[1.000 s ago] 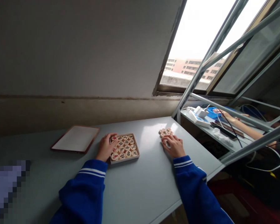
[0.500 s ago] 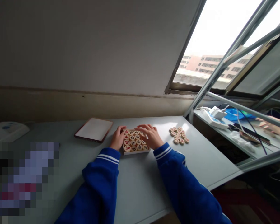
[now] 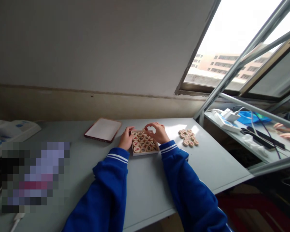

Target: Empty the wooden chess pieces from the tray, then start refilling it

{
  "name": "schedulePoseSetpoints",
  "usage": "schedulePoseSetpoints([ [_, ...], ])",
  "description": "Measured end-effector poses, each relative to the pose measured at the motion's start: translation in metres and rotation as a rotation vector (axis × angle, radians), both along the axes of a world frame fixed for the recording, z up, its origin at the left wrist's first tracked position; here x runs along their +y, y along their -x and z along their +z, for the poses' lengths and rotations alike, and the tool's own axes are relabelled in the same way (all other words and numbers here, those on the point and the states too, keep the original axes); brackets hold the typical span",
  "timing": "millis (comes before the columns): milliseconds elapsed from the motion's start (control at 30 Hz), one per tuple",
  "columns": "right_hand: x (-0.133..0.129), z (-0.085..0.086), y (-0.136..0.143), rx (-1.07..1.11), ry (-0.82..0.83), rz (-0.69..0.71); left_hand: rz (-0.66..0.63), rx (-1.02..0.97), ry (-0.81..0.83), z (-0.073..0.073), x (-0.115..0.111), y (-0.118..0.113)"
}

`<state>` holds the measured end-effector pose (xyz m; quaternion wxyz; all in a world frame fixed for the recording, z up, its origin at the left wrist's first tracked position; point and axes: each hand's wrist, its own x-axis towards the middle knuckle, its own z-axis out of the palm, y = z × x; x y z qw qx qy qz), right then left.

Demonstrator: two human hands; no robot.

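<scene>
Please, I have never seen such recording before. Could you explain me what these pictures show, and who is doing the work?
There is no machine here: a person in blue sleeves works with bare hands. Every picture comes from one camera worn on the head, looking forward and down.

On the grey table stands a shallow open box with round, marked pieces inside. To its left lies a flat tray or lid, white inside with a dark red edge. To its right is a loose group of similar pieces.

The left hand is at the box's left side. The right hand is over the far right part; it may be pinching a piece, but this is too small to be certain.
</scene>
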<state>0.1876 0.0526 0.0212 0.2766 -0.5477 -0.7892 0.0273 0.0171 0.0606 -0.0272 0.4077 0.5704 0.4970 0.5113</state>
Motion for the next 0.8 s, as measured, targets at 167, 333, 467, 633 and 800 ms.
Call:
schedulePoseSetpoints([
  [167,-0.009,-0.006,-0.074,-0.148,0.009,-0.389,-0.012,0.01,0.005,-0.002,0.001,0.0],
  [333,-0.019,-0.013,-0.112,-0.177,-0.005,-0.655,-0.013,0.023,0.014,0.0,0.0,0.0],
  [467,-0.02,-0.005,-0.067,-0.111,-0.086,-0.279,-0.008,0.021,0.025,0.002,0.0,0.0],
  [633,-0.022,-0.005,0.015,-0.098,0.095,0.384,0.017,0.007,0.039,0.008,-0.006,0.001],
  [800,-0.021,-0.014,0.034,-0.047,0.069,0.459,0.012,0.014,0.065,0.009,-0.008,0.001],
])
